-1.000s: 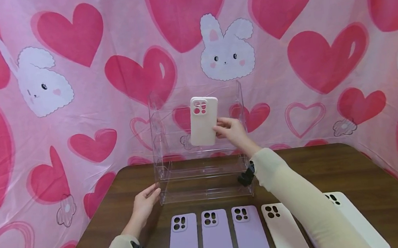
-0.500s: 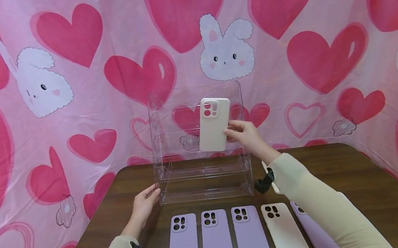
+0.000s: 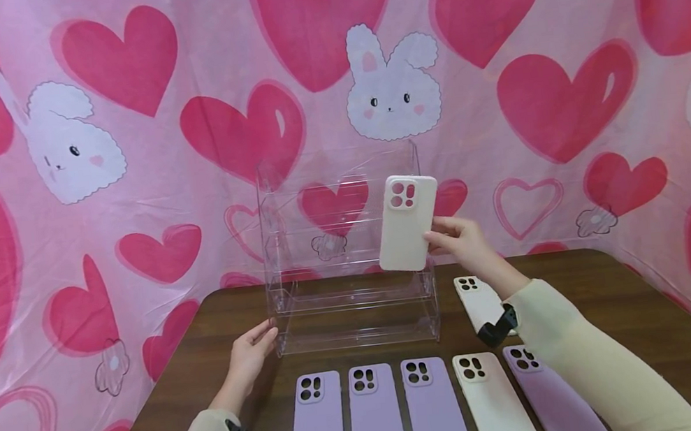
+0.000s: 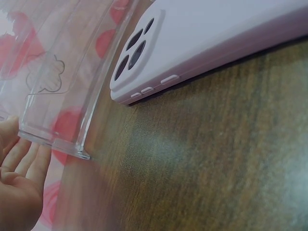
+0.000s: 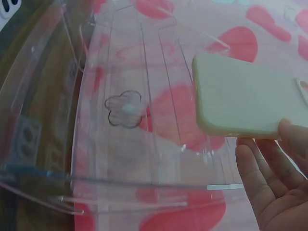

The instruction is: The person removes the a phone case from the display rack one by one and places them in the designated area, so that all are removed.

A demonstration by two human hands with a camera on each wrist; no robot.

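Observation:
My right hand [image 3: 465,241] pinches a cream phone case [image 3: 408,223] by its right edge, thumb in front. It hangs upright, slightly tilted, before the right part of a clear tiered acrylic rack [image 3: 355,304]. In the right wrist view the case [image 5: 245,96] is seen against the rack, with thumb and fingers on its lower edge. My left hand [image 3: 251,352] holds the rack's left side edge low down. From the left wrist, the thumb and fingers of that hand [image 4: 21,178] meet the clear panel's edge [image 4: 53,142].
On the wooden table [image 3: 217,313], a front row has lilac phone cases [image 3: 376,416], a pale cream-pink case [image 3: 498,403] and another lilac case [image 3: 553,390]. A white case [image 3: 480,303] lies right of the rack. Behind hangs a pink heart-patterned cloth [image 3: 313,29].
My right hand has moved the cream case rightward and a little down, from the rack's middle to its right side. The white case at right came into view. My left hand stays put.

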